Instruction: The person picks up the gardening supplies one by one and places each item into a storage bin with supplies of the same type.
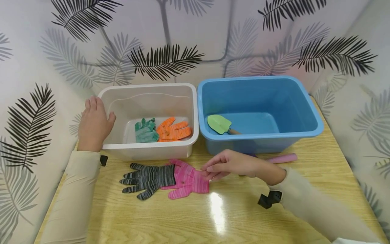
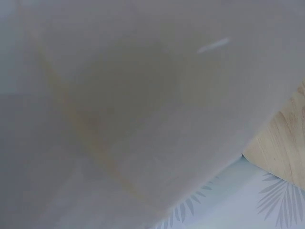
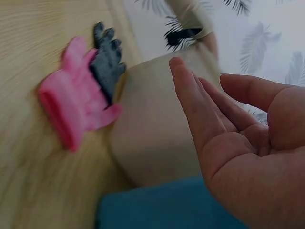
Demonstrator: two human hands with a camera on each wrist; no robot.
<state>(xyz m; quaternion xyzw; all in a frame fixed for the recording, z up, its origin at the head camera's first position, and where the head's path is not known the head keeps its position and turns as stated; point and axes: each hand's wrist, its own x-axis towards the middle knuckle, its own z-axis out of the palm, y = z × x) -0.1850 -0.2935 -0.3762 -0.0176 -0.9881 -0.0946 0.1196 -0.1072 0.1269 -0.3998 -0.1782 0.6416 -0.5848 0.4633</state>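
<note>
My left hand [image 1: 95, 122] rests at the left rim of the white bin [image 1: 146, 146], thumb on the inner side; the left wrist view is filled by the bin's blurred wall [image 2: 190, 119]. My right hand [image 1: 231, 164] hovers by the cuff of a pink knit glove [image 1: 193, 185], fingers extended and holding nothing. In the right wrist view a gap shows between this hand [image 3: 238, 138] and the pink glove [image 3: 71, 95]. A black-and-grey striped glove [image 1: 149, 178] overlaps the pink one on the table. Green [image 1: 145, 132] and orange [image 1: 170, 134] gloves lie inside the white bin.
A blue bin [image 1: 243, 144] stands right beside the white one, with a green-bladed garden trowel [image 1: 218, 123] inside. In front of it lies a pink handle-like thing [image 1: 283, 158], partly hidden by my right arm. Leaf-patterned cloth [image 1: 182, 34] hangs behind the wooden table [image 1: 152, 220].
</note>
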